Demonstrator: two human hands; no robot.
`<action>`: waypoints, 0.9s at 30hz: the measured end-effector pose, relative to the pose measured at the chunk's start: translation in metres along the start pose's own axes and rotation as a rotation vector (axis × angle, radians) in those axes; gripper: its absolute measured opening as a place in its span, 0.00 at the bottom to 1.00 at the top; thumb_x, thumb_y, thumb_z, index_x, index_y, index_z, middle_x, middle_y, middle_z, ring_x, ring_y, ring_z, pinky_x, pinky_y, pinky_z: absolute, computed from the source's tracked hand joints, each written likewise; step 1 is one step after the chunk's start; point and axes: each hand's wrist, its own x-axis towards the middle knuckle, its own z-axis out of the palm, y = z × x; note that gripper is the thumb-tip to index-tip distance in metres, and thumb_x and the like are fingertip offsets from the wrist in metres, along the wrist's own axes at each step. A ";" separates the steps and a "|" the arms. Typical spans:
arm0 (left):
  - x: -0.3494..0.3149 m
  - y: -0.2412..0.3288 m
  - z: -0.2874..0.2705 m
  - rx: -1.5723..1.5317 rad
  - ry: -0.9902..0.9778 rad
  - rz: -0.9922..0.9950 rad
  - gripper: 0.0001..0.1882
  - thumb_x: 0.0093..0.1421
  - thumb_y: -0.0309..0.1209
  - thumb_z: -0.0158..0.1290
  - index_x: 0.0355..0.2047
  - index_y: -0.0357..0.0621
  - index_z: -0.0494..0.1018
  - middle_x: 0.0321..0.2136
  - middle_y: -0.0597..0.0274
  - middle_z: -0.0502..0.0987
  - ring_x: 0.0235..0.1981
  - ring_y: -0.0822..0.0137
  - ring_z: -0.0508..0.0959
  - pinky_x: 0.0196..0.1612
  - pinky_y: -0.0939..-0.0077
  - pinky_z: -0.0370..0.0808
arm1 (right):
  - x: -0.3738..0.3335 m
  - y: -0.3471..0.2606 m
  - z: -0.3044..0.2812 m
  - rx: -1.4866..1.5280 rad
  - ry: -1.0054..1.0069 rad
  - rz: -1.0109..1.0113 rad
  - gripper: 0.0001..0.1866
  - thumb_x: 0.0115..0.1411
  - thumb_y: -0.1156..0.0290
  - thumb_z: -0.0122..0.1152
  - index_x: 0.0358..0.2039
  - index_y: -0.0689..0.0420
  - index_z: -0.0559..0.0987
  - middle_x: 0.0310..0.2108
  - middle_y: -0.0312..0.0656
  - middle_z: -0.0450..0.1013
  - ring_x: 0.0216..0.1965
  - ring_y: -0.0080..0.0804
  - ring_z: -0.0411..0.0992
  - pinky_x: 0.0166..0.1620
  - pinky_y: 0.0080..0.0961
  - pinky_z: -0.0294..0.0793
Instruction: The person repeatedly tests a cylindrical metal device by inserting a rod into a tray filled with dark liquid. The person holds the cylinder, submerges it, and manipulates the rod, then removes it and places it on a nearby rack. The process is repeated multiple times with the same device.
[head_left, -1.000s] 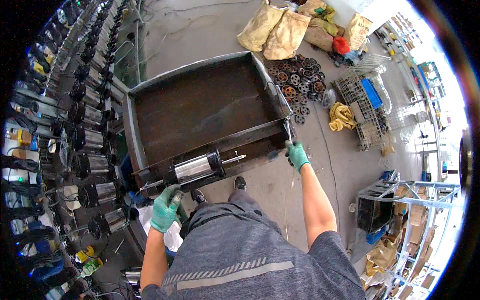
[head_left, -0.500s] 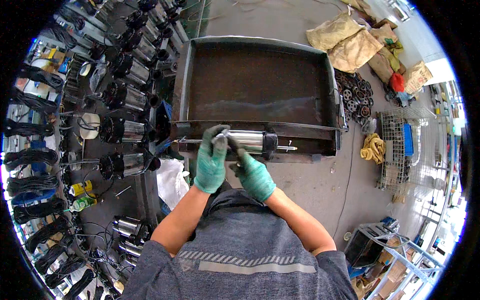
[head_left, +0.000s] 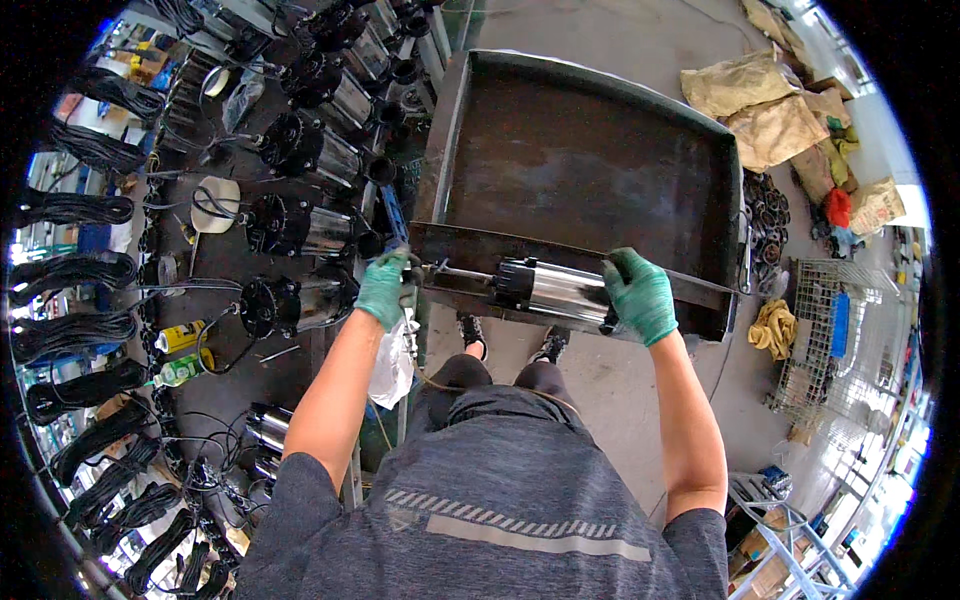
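A motor [head_left: 565,288] with a shiny steel barrel and black ends lies along the near ledge of the dark metal tray [head_left: 455,120]. From its left end a thin rod [head_left: 465,273] points toward my left hand [head_left: 383,288]. That hand is closed on a silver hand tool [head_left: 408,338], whose exact kind is hard to make out; a thin yellowish hose [head_left: 432,383] trails below it. My right hand [head_left: 641,296] grips the motor's right end, fingers over the top. Both hands wear green gloves with dark, soiled fingertips.
Similar motors [head_left: 325,230] stand in a row on the left, with coiled black cables [head_left: 75,270] beyond. A wire cage [head_left: 815,340] and worn sacks [head_left: 775,130] are at right. A white bag [head_left: 390,378] hangs beside my left forearm.
The motor has been turned end for end, so its rod points left instead of right. My hands have moved apart, the left now holding the silver tool. The view has shifted leftward.
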 end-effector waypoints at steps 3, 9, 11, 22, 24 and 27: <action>0.018 -0.006 -0.001 0.055 0.016 -0.033 0.12 0.65 0.45 0.61 0.36 0.55 0.73 0.23 0.66 0.76 0.15 0.75 0.67 0.14 0.79 0.57 | 0.002 0.001 0.006 0.016 -0.023 0.108 0.09 0.65 0.65 0.61 0.38 0.57 0.81 0.32 0.55 0.79 0.35 0.56 0.79 0.37 0.40 0.78; 0.021 0.000 -0.003 0.095 -0.172 -0.125 0.12 0.68 0.45 0.58 0.35 0.53 0.73 0.22 0.65 0.76 0.15 0.75 0.66 0.15 0.78 0.58 | 0.003 -0.006 0.015 -0.132 0.050 0.106 0.08 0.65 0.66 0.61 0.39 0.57 0.81 0.30 0.55 0.79 0.32 0.54 0.79 0.36 0.40 0.77; 0.019 0.002 0.001 0.118 -0.115 -0.131 0.12 0.68 0.45 0.57 0.35 0.53 0.73 0.22 0.66 0.76 0.14 0.75 0.66 0.14 0.78 0.58 | 0.004 -0.004 0.014 -0.155 0.051 0.095 0.08 0.65 0.67 0.61 0.40 0.57 0.81 0.28 0.54 0.78 0.31 0.52 0.79 0.35 0.39 0.76; 0.023 0.004 0.010 0.241 -0.165 -0.137 0.12 0.69 0.43 0.56 0.33 0.53 0.69 0.16 0.72 0.64 0.12 0.77 0.60 0.13 0.79 0.55 | 0.008 -0.003 0.014 -0.091 0.054 0.099 0.08 0.65 0.67 0.59 0.39 0.56 0.82 0.30 0.54 0.79 0.33 0.55 0.79 0.36 0.41 0.77; 0.019 0.009 0.014 0.261 -0.179 -0.142 0.12 0.70 0.42 0.55 0.33 0.53 0.69 0.16 0.73 0.62 0.12 0.77 0.60 0.13 0.79 0.54 | 0.010 0.001 0.016 -0.076 0.080 0.080 0.08 0.65 0.67 0.59 0.39 0.56 0.81 0.31 0.54 0.79 0.33 0.54 0.79 0.37 0.41 0.77; 0.015 0.012 0.017 0.288 -0.156 -0.142 0.13 0.72 0.43 0.51 0.33 0.51 0.68 0.16 0.72 0.63 0.13 0.76 0.61 0.15 0.78 0.55 | 0.011 -0.001 0.016 -0.050 0.077 0.122 0.08 0.64 0.67 0.60 0.40 0.57 0.81 0.32 0.54 0.79 0.34 0.54 0.79 0.38 0.41 0.78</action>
